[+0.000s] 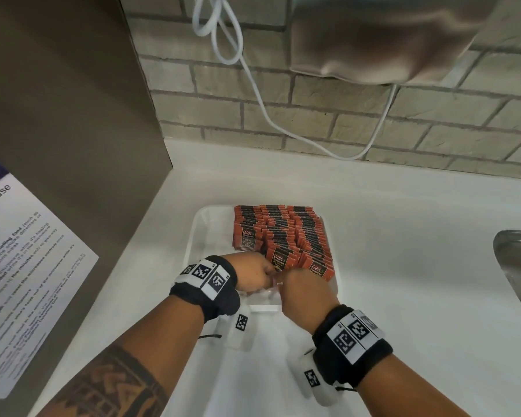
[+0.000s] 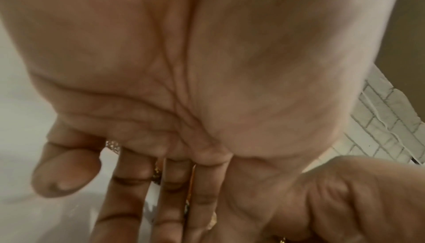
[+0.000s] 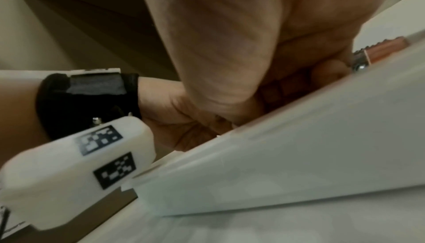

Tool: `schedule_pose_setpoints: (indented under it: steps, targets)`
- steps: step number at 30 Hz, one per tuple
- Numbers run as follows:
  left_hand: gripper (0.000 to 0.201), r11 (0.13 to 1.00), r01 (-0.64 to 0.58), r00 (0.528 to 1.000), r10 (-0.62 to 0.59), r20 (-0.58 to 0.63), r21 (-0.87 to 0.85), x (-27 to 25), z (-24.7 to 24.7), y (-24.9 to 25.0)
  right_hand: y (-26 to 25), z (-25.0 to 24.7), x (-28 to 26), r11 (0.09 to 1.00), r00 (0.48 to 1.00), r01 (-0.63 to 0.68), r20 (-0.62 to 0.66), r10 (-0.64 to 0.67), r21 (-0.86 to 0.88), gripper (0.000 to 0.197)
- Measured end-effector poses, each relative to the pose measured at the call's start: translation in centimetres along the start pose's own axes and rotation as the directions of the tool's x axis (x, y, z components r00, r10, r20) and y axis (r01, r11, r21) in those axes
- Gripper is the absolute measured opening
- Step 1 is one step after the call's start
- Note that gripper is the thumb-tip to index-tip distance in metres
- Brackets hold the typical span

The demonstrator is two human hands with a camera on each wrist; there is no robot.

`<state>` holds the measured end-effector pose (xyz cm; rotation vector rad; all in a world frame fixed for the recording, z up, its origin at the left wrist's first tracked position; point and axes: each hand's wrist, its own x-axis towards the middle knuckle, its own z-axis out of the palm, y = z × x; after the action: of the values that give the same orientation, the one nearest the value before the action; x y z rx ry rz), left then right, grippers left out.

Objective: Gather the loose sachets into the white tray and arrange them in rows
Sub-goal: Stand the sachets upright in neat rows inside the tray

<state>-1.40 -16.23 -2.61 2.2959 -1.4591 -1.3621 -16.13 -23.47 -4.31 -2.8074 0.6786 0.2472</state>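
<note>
A white tray (image 1: 193, 236) sits on the counter with several rows of orange-and-black sachets (image 1: 283, 233) packed upright in its far and right parts. Both hands meet over the near end of those rows. My left hand (image 1: 265, 273) reaches in from the left. In the left wrist view its fingers (image 2: 128, 201) lie fairly straight, orange sachet edges show through the gaps, and its thumb is hidden behind the right hand (image 2: 356, 192). My right hand (image 1: 286, 281) curls over the tray's near wall (image 3: 299, 138), and its fingers (image 3: 322, 72) grip reddish sachets (image 3: 276, 87).
A steel sink (image 1: 518, 266) lies at the right edge. Behind the tray a white cable (image 1: 253, 85) droops down the brick wall, under a beige hanging object (image 1: 373, 40). A brown panel with a printed notice (image 1: 27, 266) stands at the left. White counter (image 1: 403, 236) surrounds the tray.
</note>
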Motion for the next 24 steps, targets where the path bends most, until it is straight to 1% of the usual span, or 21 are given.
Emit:
schedule_pose_setpoints:
  steps: [3, 8, 10, 15, 17, 24]
  targets:
    - [0.027, 1.000, -0.007, 1.000, 0.007, -0.026, -0.015, 0.0, -0.1, 0.1, 0.0, 0.0, 0.2, 1.000, 1.000, -0.030, -0.005, 0.030, -0.001, 0.028]
    - [0.026, 0.998, 0.012, 0.997, -0.017, -0.070, -0.059, -0.6, -0.7, -0.6, 0.0, 0.1, 0.0, 0.998, 0.995, -0.057, -0.079, 0.056, -0.009, 0.019]
    - [0.026, 0.998, 0.039, 0.994, -0.044, -0.103, -0.049, -0.8, -1.4, -1.0, 0.1, 0.2, 0.0, 0.998, 0.994, -0.059, -0.097, 0.059, 0.005, 0.020]
    - [0.025, 0.994, 0.104, 0.968, -0.111, -0.227, -0.042, -0.7, -3.2, -1.7, 0.0, 0.1, 0.0, 0.998, 0.996, -0.052, -0.075, 0.054, 0.030, 0.024]
    - [0.023, 0.992, 0.115, 0.962, -0.123, -0.245, -0.046, -0.5, -3.5, -1.9, 0.0, -0.1, -0.1, 0.999, 0.995, -0.049, -0.083, 0.051, 0.016, 0.025]
    - [0.027, 0.991, 0.089, 0.942, -0.117, -0.313, -0.101, -0.1, -3.4, -2.0, -0.2, -0.5, -0.3, 0.998, 0.995, -0.057, -0.087, 0.056, -0.013, 0.027]
